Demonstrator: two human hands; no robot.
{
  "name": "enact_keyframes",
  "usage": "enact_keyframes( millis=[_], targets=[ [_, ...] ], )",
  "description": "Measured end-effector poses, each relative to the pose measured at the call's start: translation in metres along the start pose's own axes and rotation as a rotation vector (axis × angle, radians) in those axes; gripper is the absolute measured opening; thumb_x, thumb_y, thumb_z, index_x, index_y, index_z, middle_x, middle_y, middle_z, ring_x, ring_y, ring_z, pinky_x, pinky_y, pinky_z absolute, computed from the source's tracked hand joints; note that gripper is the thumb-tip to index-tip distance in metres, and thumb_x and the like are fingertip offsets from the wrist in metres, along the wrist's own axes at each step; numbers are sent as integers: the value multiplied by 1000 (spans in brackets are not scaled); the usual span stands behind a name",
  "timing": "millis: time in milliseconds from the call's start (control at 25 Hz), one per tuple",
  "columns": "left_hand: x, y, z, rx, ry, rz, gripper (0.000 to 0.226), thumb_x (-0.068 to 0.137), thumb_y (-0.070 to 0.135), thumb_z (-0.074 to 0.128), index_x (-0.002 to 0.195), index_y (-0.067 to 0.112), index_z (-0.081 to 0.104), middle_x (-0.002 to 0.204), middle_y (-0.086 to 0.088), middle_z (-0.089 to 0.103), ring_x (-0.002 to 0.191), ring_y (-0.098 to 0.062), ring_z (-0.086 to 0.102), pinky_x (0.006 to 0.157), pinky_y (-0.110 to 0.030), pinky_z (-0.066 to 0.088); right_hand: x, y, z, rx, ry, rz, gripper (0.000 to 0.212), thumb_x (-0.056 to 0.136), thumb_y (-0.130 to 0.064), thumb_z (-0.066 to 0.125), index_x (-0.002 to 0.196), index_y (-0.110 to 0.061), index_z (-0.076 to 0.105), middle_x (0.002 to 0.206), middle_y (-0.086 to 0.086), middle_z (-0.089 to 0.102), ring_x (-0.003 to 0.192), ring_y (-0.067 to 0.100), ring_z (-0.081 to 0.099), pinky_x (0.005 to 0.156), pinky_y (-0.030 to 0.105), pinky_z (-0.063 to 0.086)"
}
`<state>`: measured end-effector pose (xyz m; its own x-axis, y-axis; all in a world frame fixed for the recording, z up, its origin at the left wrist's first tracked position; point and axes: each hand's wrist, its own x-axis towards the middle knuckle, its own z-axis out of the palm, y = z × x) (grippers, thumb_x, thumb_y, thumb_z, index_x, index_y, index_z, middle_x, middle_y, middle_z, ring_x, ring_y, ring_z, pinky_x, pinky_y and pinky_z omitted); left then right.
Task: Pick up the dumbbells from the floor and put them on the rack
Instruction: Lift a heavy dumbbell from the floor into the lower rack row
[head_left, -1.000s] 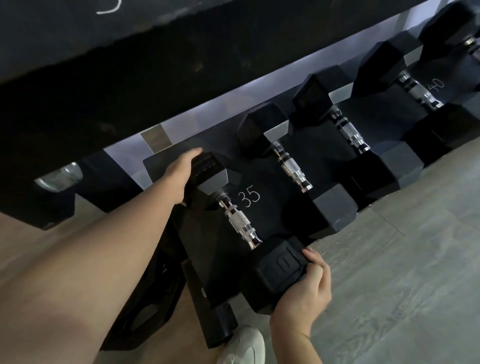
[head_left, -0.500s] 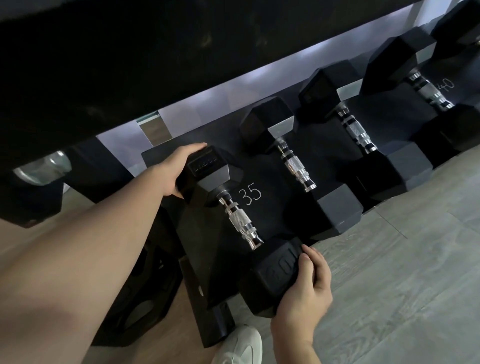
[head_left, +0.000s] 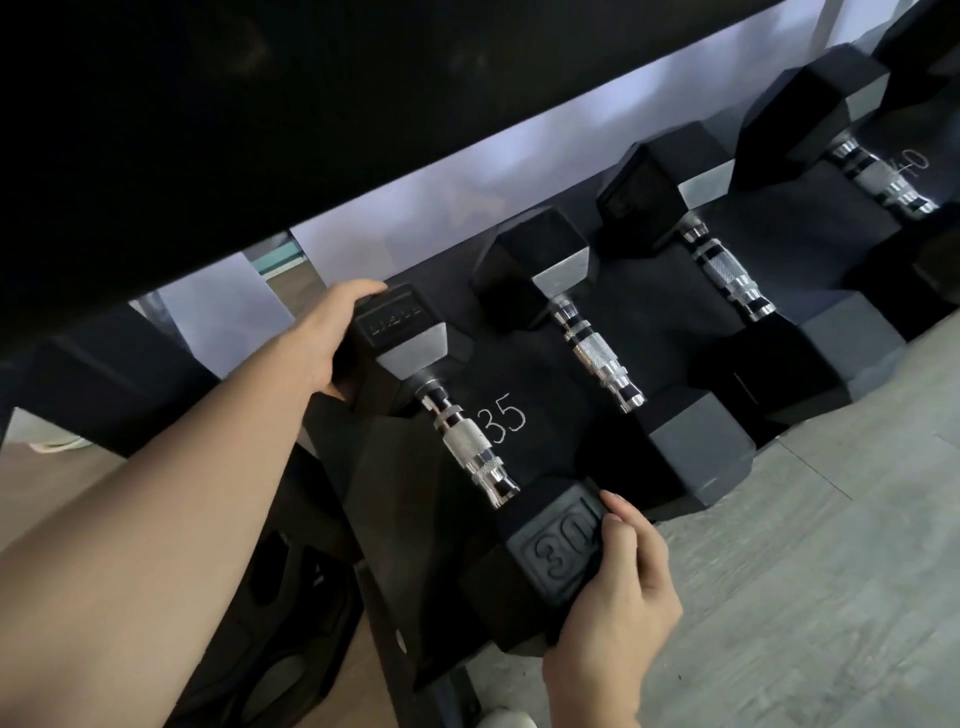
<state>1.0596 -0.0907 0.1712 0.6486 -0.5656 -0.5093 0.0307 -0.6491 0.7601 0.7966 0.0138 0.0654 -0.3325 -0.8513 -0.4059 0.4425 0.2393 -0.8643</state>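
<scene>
Hands: both clamped on one hex dumbbell (head_left: 470, 447), one at each end.
Right hand (head_left: 613, 592): nearest, fingers curled over the near head, the one stamped 30, at the front edge of the rack.
Left hand (head_left: 332, 338): arm stretched forward, palm and fingers wrapped on the far head at the back of the rack.
Dumbbell: lies on the sloped black rack (head_left: 524, 374), its chrome knurled handle pointing front to back, at the left end of the row.
Rack marking: a chalky 35 (head_left: 506, 422) written on the tray just right of the handle.
Neighbours: a second hex dumbbell (head_left: 597, 358) just beside it on the right, then a third (head_left: 727, 278), then a fourth (head_left: 878, 176) near a 40 mark.
Floor: grey planks (head_left: 779, 597) to the right; a white shoe tip (head_left: 506, 719) at the bottom edge.
Above: a dark upper shelf (head_left: 260, 104) overhangs the row.
</scene>
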Motion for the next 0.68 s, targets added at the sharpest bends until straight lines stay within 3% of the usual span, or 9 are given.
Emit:
enact_keyframes(
  millis=[120, 200, 320, 440, 560, 680],
  targets=[
    [5, 1, -9, 7, 11, 21, 57, 63, 61, 68, 102, 20, 69, 102, -12, 70, 97, -33, 61, 89, -55, 44, -3, 1, 17, -89, -48, -113, 22, 86, -15, 61, 84, -33, 75, 101, -13, 74, 113, 17, 64, 108, 55, 44],
    [3, 2, -6, -8, 35, 28, 54, 63, 61, 68, 97, 20, 68, 98, -10, 69, 96, -31, 61, 91, -52, 43, -4, 4, 19, -149, -61, -138, 24, 90, -15, 59, 89, -35, 72, 103, -15, 72, 118, 16, 61, 110, 53, 42],
    [0, 12, 5, -72, 136, 70, 48, 61, 58, 68, 91, 20, 65, 99, -11, 69, 94, -29, 63, 92, -47, 47, -1, -5, 16, -253, -106, -166, 24, 86, -30, 50, 92, -43, 69, 100, -22, 70, 101, -1, 62, 96, 39, 52],
    [2, 19, 15, -61, 334, 92, 84, 56, 66, 67, 124, 18, 58, 129, -10, 59, 113, -32, 56, 98, -45, 45, 21, -9, 13, -429, -247, -216, 31, 83, -37, 44, 99, -48, 67, 100, -19, 72, 95, 5, 65, 92, 43, 53],
    [-2, 7, 30, 58, 404, 196, 93, 68, 78, 55, 136, 15, 50, 141, -10, 49, 124, -32, 48, 99, -42, 41, 43, -14, 7, -491, -399, -390, 37, 83, -39, 42, 99, -37, 75, 104, -17, 73, 104, 6, 66, 96, 40, 54],
    [-1, 2, 42, 58, 405, 323, 77, 77, 75, 52, 123, 13, 57, 124, -6, 58, 114, -27, 54, 86, -36, 42, 51, -9, 4, -523, -460, -638, 39, 86, -30, 44, 96, -18, 79, 109, -13, 73, 122, 14, 63, 105, 40, 49]
  ],
)
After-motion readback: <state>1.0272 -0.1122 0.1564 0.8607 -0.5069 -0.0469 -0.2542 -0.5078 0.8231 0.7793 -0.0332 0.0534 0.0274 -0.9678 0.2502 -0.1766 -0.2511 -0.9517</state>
